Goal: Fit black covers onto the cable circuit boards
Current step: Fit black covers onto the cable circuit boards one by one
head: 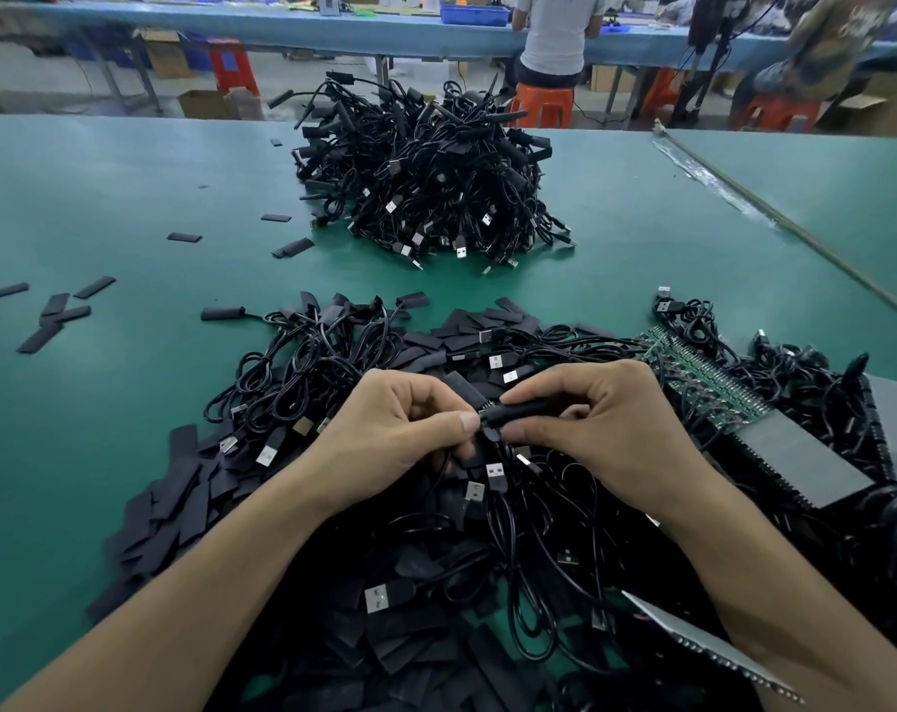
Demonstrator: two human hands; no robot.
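My right hand (595,429) pinches a black cover (523,409) between thumb and forefinger, held level above the near pile. My left hand (395,429) pinches the thin black cable (487,433) right at the cover's left end. The circuit board is hidden inside the cover or behind my fingers. Below my hands lies a tangle of black USB cables (302,382) mixed with several flat black covers (179,506). A row of green circuit boards (703,382) lies to the right of my right hand.
A large heap of black cables (426,167) sits further back on the green table (102,197). Loose covers (56,313) are scattered at the left. Grey strips (806,459) lie at the right. A person on an orange stool (544,102) sits at a far bench.
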